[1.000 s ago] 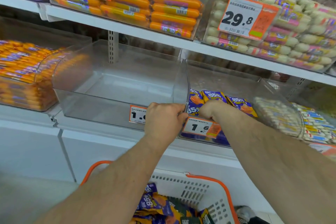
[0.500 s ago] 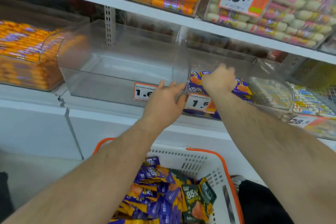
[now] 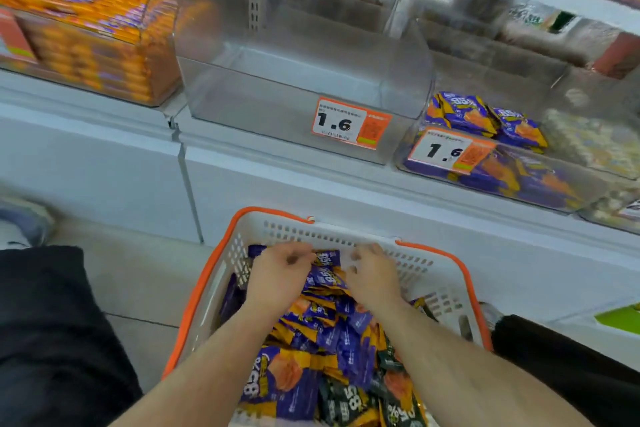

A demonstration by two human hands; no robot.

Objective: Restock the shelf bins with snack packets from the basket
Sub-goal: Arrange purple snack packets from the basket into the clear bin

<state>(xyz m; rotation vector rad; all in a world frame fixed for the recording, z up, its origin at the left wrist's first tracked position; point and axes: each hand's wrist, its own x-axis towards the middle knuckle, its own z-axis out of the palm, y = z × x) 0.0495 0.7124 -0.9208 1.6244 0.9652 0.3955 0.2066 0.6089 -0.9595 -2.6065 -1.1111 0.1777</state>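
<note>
A white basket with an orange rim [image 3: 429, 255] stands on the floor below the shelf, full of purple-and-orange snack packets [image 3: 332, 329] and some dark green ones [image 3: 346, 399]. My left hand [image 3: 277, 274] and my right hand [image 3: 372, 274] are both down in the far end of the basket, fingers curled over the purple packets; blur hides whether either grips one. On the shelf, a clear bin [image 3: 301, 55] with a 1.6 price tag holds nothing. The bin to its right [image 3: 571, 184] holds a few purple packets [image 3: 485, 118].
A bin of orange sausage sticks [image 3: 86, 35] sits at the left of the shelf, a bin of pale packets [image 3: 595, 142] at the far right. My dark-trousered knees [image 3: 52, 340] flank the basket. The white shelf base [image 3: 311, 177] rises just behind the basket.
Both hands left the shelf bins and dropped into the basket. The view tilted down, so the basket now fills the lower frame.
</note>
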